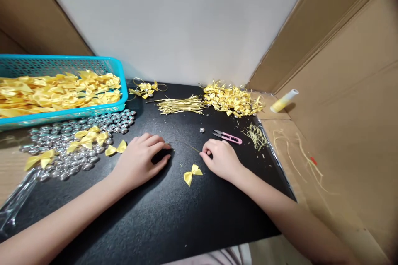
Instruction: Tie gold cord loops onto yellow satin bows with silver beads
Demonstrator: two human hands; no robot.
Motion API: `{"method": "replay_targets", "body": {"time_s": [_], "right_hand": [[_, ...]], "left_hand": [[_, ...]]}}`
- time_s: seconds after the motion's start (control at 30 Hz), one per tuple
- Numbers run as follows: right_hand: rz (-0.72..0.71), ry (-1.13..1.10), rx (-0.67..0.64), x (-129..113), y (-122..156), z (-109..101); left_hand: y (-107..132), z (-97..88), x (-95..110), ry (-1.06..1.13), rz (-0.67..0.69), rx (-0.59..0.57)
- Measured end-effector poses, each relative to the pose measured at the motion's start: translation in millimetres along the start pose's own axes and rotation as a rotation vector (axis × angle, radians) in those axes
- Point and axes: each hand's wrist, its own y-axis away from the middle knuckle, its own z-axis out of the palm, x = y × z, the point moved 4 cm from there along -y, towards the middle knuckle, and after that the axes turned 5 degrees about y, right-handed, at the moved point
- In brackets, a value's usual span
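Beside a heap of silver beads [62, 149], the left hand [141, 160] lies palm down on the black tabletop [161, 219], fingers loosely bent at one end of a thin gold wire [184, 145]; I cannot tell whether they grip it. The wire passes behind a small yellow satin bow [192, 174] to the right hand [221, 160], whose curled fingers pinch its other end.
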Motion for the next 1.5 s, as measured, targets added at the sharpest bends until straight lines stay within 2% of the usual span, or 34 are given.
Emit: {"method": "replay_targets", "body": {"time_s": [0.1, 0.2, 0.3, 0.4, 0.53, 0.67, 0.8, 0.87, 0.93, 1.0, 1.07, 1.17, 1.23, 1.4, 1.5], "right_hand": [[0.069, -0.044, 0.077, 12, 5, -4], [0.135, -0.168, 0.204, 29, 15, -13], [0.179, -0.361, 0.327, 43, 26, -19], [0.228, -0.636, 0.372, 50, 33, -14], [0.244, -0.936, 0.398, 50, 31, -2], [0.310, -1.030, 0.468, 63, 30, 1], [0.344, -0.980, 0.522, 79, 34, -3], [0.309, -0.897, 0.488, 80, 36, -5], [0.237, -0.756, 0.423, 75, 36, -8], [0.138, -0.594, 0.375, 65, 36, -12], [0.050, -0.479, 0.366, 58, 36, -14], [-0.052, -0.371, 0.344, 52, 34, -14], [-0.094, -0.320, 0.340, 53, 34, -13], [-0.067, -0.232, 0.436, 53, 38, -18], [-0.156, -0.224, 0.317, 38, 42, -17]], "left_hand": [[-3, 5.8, 2, -0.001, 0.022, -0.030], [6, 14.7, 3, -0.010, 0.110, -0.056], [23, 26.7, 8, -0.027, 0.216, -0.130], [28, 36.0, 15, -0.044, 0.250, -0.187], [5, 48.2, 36, -0.001, 0.275, -0.256], [-32, 61.8, 61, 0.069, 0.337, -0.314], [-56, 57.9, 67, 0.187, 0.421, -0.249], [-59, 45.8, 59, 0.256, 0.388, -0.099], [-56, 31.4, 46, 0.280, 0.299, 0.089], [-47, 21.9, 38, 0.254, 0.250, 0.188], [-38, 19.2, 36, 0.222, 0.235, 0.194], [-26, 25.9, 39, 0.196, 0.269, 0.115], [-23, 30.3, 39, 0.217, 0.271, 0.123], [-23, 29.3, 28, 0.326, 0.100, 0.176], [-22, 24.4, 32, 0.355, 0.125, 0.140]]}}
